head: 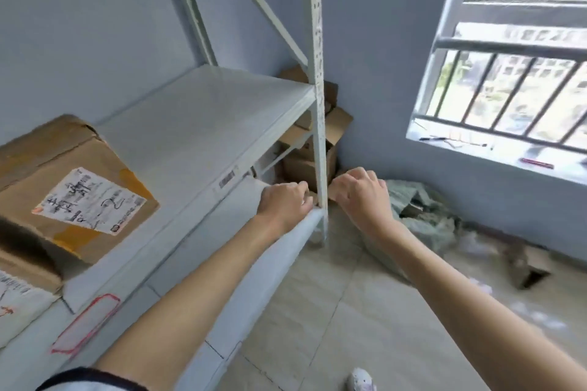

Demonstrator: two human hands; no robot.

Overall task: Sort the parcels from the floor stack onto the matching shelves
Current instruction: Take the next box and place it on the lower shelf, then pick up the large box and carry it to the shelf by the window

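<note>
Both hands, left (283, 203) and right (362, 197), reached curled-fingered toward the brown cardboard parcel (309, 165) behind the white steel upright (319, 105); grip unclear. Probably light, stiff; best held by opposite edges.

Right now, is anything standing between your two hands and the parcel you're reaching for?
Yes. The shelf's white upright post rises between the left hand and right hand; a brown cardboard parcel barely shows behind it. Whether either hand touches it is hidden.

Bright window (508, 73) daylight, soft blur, warped edges

Barred window (508, 79) (pens on sill), crumpled green sheet (422, 219), white shoe (360, 379).
</note>
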